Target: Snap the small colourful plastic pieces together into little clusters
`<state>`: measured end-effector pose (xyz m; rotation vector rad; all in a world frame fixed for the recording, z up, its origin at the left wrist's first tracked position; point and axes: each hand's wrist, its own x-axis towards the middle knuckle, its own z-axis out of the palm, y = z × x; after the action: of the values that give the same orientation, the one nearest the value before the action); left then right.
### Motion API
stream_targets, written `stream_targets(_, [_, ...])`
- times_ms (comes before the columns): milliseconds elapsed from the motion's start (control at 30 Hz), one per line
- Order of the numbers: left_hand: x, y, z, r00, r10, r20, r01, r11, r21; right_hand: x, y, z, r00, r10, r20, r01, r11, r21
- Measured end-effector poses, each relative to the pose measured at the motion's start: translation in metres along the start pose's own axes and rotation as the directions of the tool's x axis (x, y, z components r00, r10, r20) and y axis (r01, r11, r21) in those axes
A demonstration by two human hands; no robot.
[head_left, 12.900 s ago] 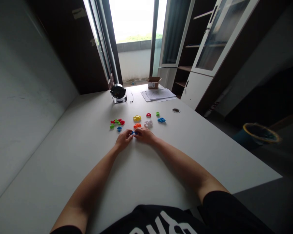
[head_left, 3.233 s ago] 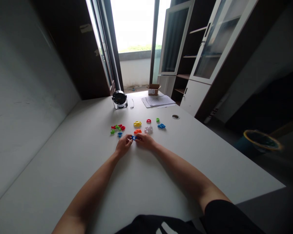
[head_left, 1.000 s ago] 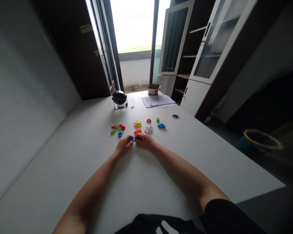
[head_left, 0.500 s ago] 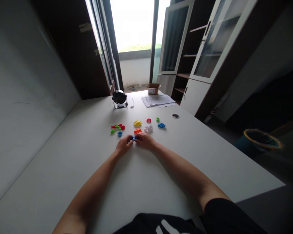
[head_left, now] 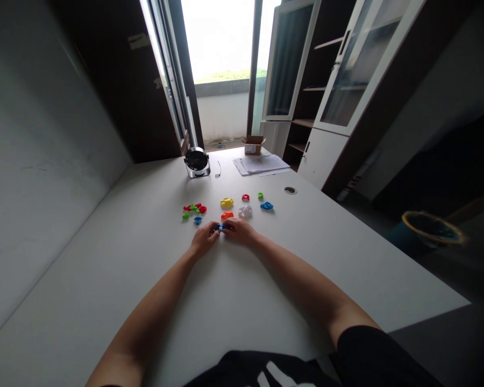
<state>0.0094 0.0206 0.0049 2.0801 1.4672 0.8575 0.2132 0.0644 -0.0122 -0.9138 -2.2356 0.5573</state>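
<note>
Between my two hands is a small blue plastic piece, pinched from both sides just over the white table. My left hand is closed on its left end and my right hand on its right end; the fingers cover much of it. Just beyond my right fingertips lies an orange piece, with a whitish clear piece beside it and a yellow one behind. A loose blue piece rests beyond my left hand, near a green piece and a red-and-green cluster.
Farther right are a red piece, a green piece and a blue piece. A round black lamp-like device, papers and an open cardboard box stand at the back. A cable hole pierces the tabletop.
The whole view has shifted very slightly. My hands keep the same hold on the blue piece, and the other pieces stay in place.
</note>
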Motion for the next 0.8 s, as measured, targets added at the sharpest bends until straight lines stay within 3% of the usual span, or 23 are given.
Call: stream_targets(800, [-0.0004,0.0011,-0.0007,1.0,-0.005,0.011,0.005,1.0,-0.012,0.0002,0.0021,0.0012,1.0,-0.01,-0.003,0.01,1.0,-0.013])
